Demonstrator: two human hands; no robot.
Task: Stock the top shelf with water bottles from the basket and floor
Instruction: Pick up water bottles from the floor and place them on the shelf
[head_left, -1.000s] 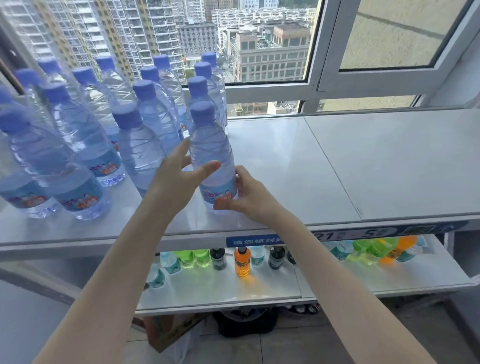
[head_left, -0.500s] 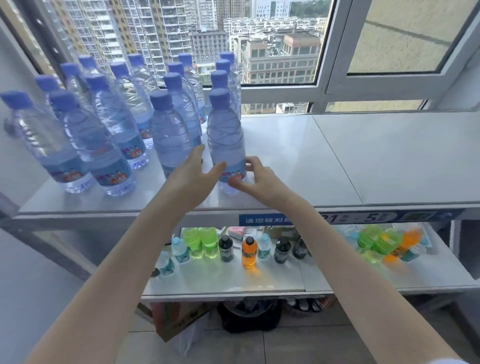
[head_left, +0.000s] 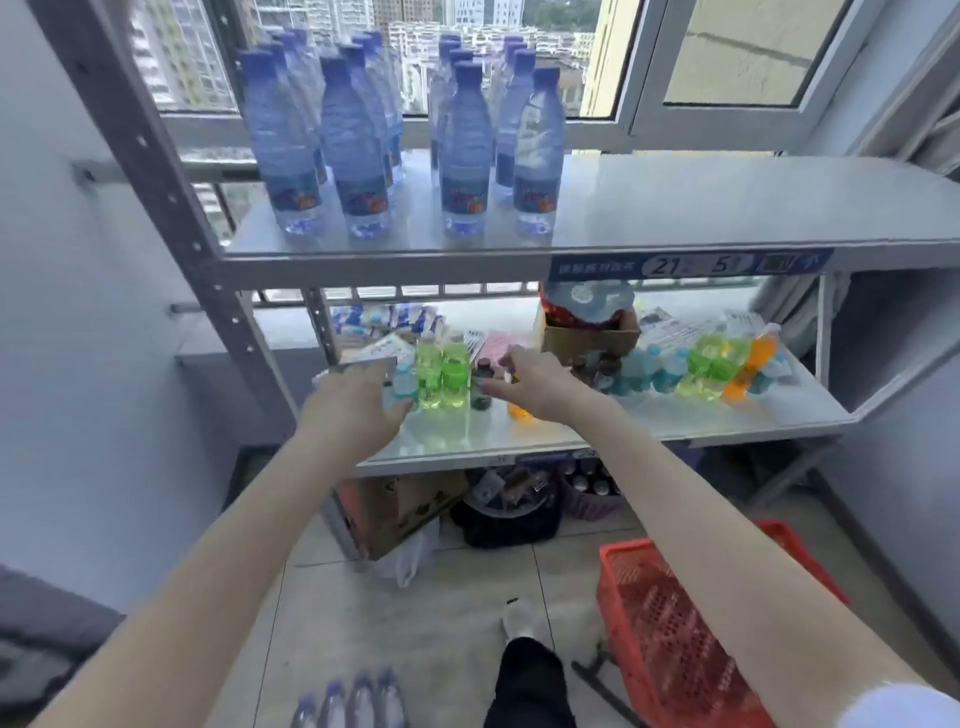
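Fingers (head_left: 496, 387) spread and relaxed on both the left hand (head_left: 353, 415) and the right hand (head_left: 537, 387), closed on nothing, held out in mid-air in front of the middle shelf (head_left: 649, 421) rather than up at the top shelf (head_left: 727, 208). Reads as the gap between one placement and the next pickup: empty-handed, with water bottles (head_left: 363, 156) upright in two tight clusters at the left end of the top shelf and the whole right stretch bare. Probably well short of done, judging by that bare span. Next, most likely, a stoop to the floor bottles (head_left: 345, 701), seen only as blue caps at the bottom edge of the view, or a reach into the red basket (head_left: 670, 623) on the right, with no bottle visible in its exposed part. Calls for a wrap-around grip on the body, then a lift clear of the shelf lip and a set-down just beside the right-hand cluster without knocking its neighbours. Clear, thin, ribbed plastic, tall and narrow with tapered shoulders, blue screw caps and a printed band low down; likely smooth, slightly yielding under a squeeze, and tall enough to tip if nudged. Smooth, glossy, pale shelf sheet, so probably easy to slide on. Rigid mesh-walled plastic for the basket; pale tiles (head_left: 441, 623) underfoot.
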